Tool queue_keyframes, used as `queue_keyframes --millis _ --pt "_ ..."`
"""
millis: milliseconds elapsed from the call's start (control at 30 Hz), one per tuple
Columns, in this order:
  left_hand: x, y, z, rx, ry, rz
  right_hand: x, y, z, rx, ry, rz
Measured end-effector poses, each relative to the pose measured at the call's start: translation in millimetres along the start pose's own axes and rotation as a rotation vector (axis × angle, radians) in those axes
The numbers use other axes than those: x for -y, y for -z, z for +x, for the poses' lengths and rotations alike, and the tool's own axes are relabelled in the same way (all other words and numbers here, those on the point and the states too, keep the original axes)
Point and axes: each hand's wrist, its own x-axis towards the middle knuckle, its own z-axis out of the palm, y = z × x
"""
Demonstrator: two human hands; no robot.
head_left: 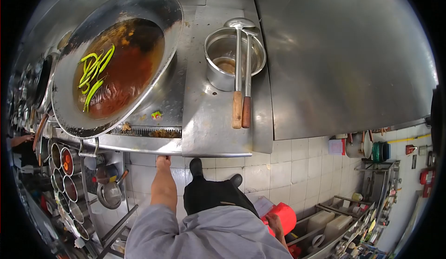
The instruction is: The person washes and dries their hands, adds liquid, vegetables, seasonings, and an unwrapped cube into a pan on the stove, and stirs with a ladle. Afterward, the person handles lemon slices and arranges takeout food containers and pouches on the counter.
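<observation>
My left hand (163, 162) is at the front edge of the steel stove (155, 144), fingers curled in and partly hidden by the edge. What it grips there is out of sight. Down at my right side, my right hand (275, 222) is closed on the rim of a red plastic container (284, 215). A large wok (160, 80) sits tilted on the stove at the left. It holds reddish-brown oily liquid (132, 68), with several green chili peppers (95, 70) floating at its left side.
Two wooden-handled ladles (238, 63) lie across a steel pot (211, 75) on the counter. A large steel panel (344, 63) fills the right. Several metal containers (69, 184) and a strainer (110, 195) stand at the lower left. A rack with plastic jugs (337, 225) is lower right.
</observation>
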Motion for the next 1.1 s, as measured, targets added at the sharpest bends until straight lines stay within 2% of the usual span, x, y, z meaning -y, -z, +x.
queue_keyframes --millis 233,333,400,433,500,600,733,833,900,933,1000,1033,1100 --pt "-1.5 -4.4 -12.5 0.004 -0.043 0.007 -18.4 6.7 12.6 0.084 0.039 -0.011" --pt "-4.2 -11.3 -19.9 -0.024 -0.027 0.030 -9.7 11.2 -2.4 0.102 -0.033 -0.146" --pt "-7.9 -19.8 -38.0 -0.030 -0.021 0.044 -3.4 11.3 -20.0 0.125 0.407 -0.232" --pt "-7.8 -20.2 -39.5 -0.034 -0.014 0.058 0.0 9.0 -26.4 0.126 0.407 -0.232" --pt "-7.9 -20.5 -43.0 -0.015 -0.026 0.056 4.7 4.1 -34.4 0.031 0.176 -0.056" --pt "-7.8 -23.3 -47.6 -0.009 -0.058 0.058 0.5 3.6 -32.4 0.030 0.112 -0.084" --pt "-1.2 -14.7 -23.1 -0.096 -0.065 0.076 -4.0 0.5 -35.2 0.029 0.197 -0.014" --pt "1.0 -9.8 -18.8 -0.011 -0.062 0.093 -0.2 -1.1 -33.9 0.054 0.239 0.069" --pt "1.9 -13.2 -22.9 -0.015 -0.074 0.062 3.3 1.7 -38.8 0.040 0.653 -0.310" --pt "1.7 -14.2 -26.5 -0.022 -0.083 0.029 -0.5 3.0 -32.6 0.039 0.651 -0.309" --pt "-0.8 -14.0 -28.6 -0.021 -0.075 0.045 -30.0 10.2 -4.4 0.137 0.207 -0.009" --pt "-0.3 -12.1 -25.3 -0.018 -0.068 0.059 -31.9 10.7 -2.8 0.138 0.207 -0.010" --pt "1.1 -8.6 -19.0 -0.011 -0.072 0.058 -35.5 12.9 -0.8 0.130 0.074 0.025"
